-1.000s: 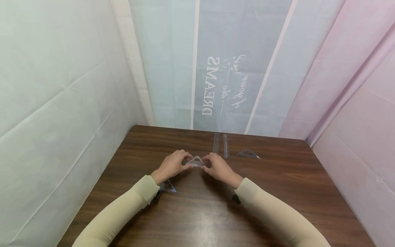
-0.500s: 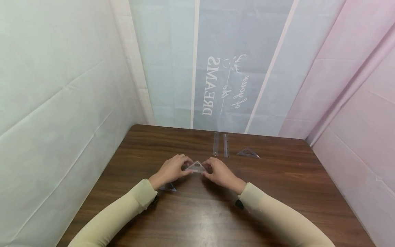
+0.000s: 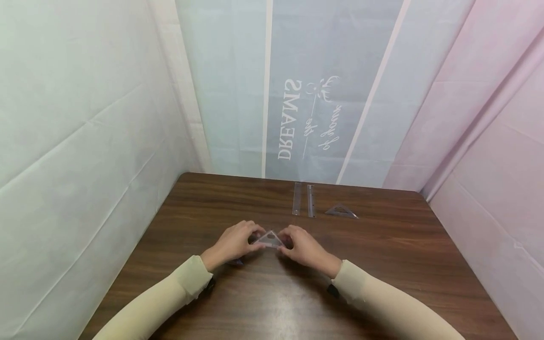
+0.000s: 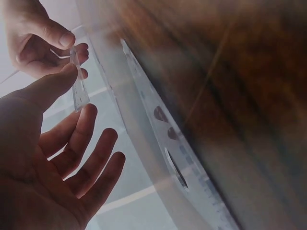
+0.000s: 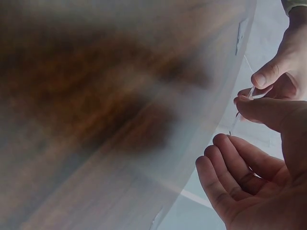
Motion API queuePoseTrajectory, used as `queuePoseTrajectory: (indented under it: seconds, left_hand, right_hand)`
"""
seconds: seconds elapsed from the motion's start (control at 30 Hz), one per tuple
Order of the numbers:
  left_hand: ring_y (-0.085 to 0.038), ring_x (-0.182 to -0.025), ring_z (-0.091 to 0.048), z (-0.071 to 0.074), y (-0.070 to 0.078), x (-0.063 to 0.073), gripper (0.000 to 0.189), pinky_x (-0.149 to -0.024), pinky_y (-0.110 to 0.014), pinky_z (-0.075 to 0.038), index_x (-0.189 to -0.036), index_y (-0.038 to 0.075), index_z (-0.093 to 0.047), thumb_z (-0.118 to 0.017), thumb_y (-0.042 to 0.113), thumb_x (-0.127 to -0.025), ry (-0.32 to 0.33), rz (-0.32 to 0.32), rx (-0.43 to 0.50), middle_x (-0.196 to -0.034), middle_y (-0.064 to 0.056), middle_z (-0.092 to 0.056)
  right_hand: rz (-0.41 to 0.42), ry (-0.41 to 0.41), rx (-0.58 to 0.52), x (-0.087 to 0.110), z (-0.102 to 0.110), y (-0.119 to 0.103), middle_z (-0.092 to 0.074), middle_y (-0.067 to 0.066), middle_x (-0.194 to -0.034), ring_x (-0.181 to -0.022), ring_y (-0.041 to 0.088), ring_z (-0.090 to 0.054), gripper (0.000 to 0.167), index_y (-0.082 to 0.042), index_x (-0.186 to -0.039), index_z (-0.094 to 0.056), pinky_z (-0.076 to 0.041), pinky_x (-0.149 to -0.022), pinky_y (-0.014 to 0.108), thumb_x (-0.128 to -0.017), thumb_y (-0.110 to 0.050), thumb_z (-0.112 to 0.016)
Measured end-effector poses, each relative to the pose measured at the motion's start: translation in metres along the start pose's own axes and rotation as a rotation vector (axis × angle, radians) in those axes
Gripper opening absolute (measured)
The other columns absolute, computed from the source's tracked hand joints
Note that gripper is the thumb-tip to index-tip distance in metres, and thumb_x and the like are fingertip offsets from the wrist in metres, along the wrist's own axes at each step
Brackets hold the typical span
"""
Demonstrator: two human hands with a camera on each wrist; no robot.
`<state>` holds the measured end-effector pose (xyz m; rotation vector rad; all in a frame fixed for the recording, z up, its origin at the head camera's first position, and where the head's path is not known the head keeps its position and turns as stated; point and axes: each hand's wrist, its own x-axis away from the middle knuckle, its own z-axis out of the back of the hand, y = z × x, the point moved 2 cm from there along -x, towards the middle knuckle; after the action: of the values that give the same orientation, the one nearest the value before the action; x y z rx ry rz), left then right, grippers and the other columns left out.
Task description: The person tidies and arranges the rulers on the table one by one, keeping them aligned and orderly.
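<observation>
Bluish set square (image 3: 239,261) lay partly hidden behind left hand (image 3: 235,241). Left hand and right hand (image 3: 306,245) pinched opposite ends of clear set square (image 3: 268,241), above mid-table. Beyond, third set square (image 3: 342,215) lay toward table (image 3: 391,269)'s far right corner; two clear rulers (image 3: 296,199), near far edge.

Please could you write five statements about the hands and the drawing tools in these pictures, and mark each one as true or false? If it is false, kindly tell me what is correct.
1. The left hand and the right hand both hold the clear triangle. True.
2. In the head view, a second triangle lies to the right of both rulers. True.
3. Both rulers lie crossed over each other. False: they lie side by side, with a gap between them.
4. A third triangle is mostly hidden in the head view. True.
5. The right hand lies flat on the table. False: it pinches the clear triangle between thumb and fingers.
</observation>
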<state>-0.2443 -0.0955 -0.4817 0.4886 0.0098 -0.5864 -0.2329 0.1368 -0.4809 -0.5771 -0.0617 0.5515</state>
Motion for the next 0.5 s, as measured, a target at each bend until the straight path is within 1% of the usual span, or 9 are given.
queuePoseTrajectory:
  seconds: [0.27, 0.5]
  left_hand:
    - [-0.008, -0.086, -0.055, -0.005, 0.001, 0.009, 0.035, -0.071, -0.029, -0.047, -0.120, 0.020, -0.078, -0.086, 0.041, -0.093, -0.020, -0.006, -0.022, -0.099, 0.011, -0.065]
    - [-0.007, -0.085, -0.053, -0.010, 0.004, 0.016, 0.033, -0.070, -0.028, -0.046, -0.117, 0.020, -0.078, -0.086, 0.042, -0.093, -0.019, -0.037, -0.054, -0.097, 0.011, -0.064]
  right_hand:
    - [0.011, -0.019, -0.004, 0.007, -0.008, -0.001, -0.064, -0.004, -0.097, -0.084, 0.009, -0.056, 0.025, -0.005, -0.115, -0.076, -0.051, -0.072, 0.028, -0.095, -0.016, -0.085]
    - [0.033, -0.037, 0.006, 0.014, -0.013, -0.001, -0.066, -0.003, -0.100, -0.087, 0.010, -0.058, 0.026, -0.005, -0.115, -0.075, -0.053, -0.075, 0.030, -0.095, -0.017, -0.085]
